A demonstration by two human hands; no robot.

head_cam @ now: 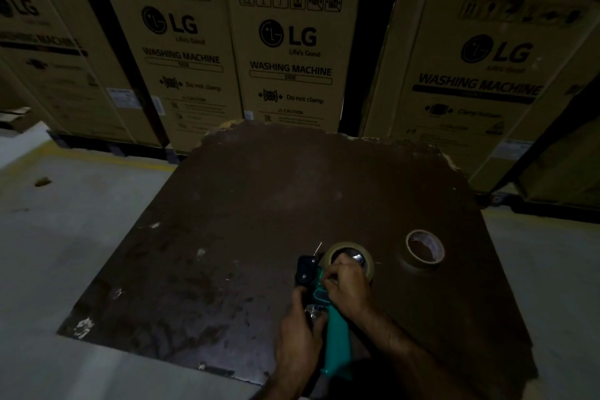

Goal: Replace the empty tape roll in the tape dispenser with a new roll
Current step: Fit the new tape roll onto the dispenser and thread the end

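- Broadly: dark brown worn board tabletop on the pale concrete floor, tall printed cardboard washing-machine cartons stacked behind.
- Lying on that tabletop: teal-handled plastic tape dispenser with a black cutter head, handle pointing toward the wearer.
- Seated on the dispenser's hub: thick tan roll of packing tape, apparently the new one.
- Well apart to the right, flat on the tabletop: thin brown cardboard ring, likely the spent core.
- Left hand wrapped around the dispenser body near the handle, fingers closed on it.
- Right hand over the roll, fingers pinched at the edge beside the cutter; whether on the tape's loose end, cannot tell.
- Best done so: steady the body, press the roll fully home, then lead the free end sticky side down through the cutter slot.
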